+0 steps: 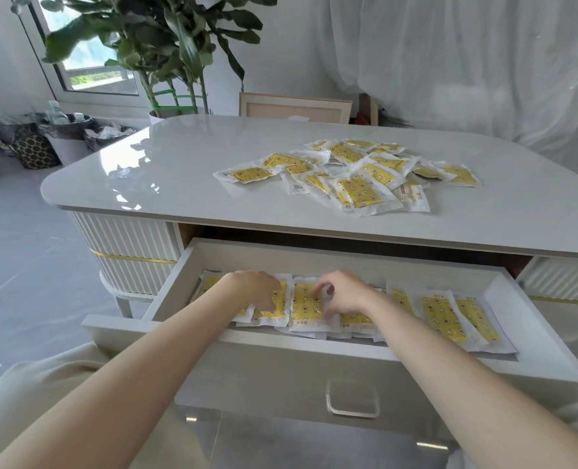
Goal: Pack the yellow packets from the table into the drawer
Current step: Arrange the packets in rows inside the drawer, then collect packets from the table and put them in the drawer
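While the row in the drawer [504, 289] is still being squared, each yellow packet should be pressed flat and butted against its neighbour. The left hand [257, 287] rests fingers-down, loosely spread, on the left packets [277, 308]; the right hand [343, 292] pinches the middle packet [306, 304] lightly. A large heap [352, 174] remains on the worktop [179, 170], well apart

I can read no words or numbers anywhere. The yellow packets [306, 304] under my fingers [270, 304] in the drawer [348, 262] bear small printed marks too blurred to make out. Those heaped on the desk [179, 170] are the same.
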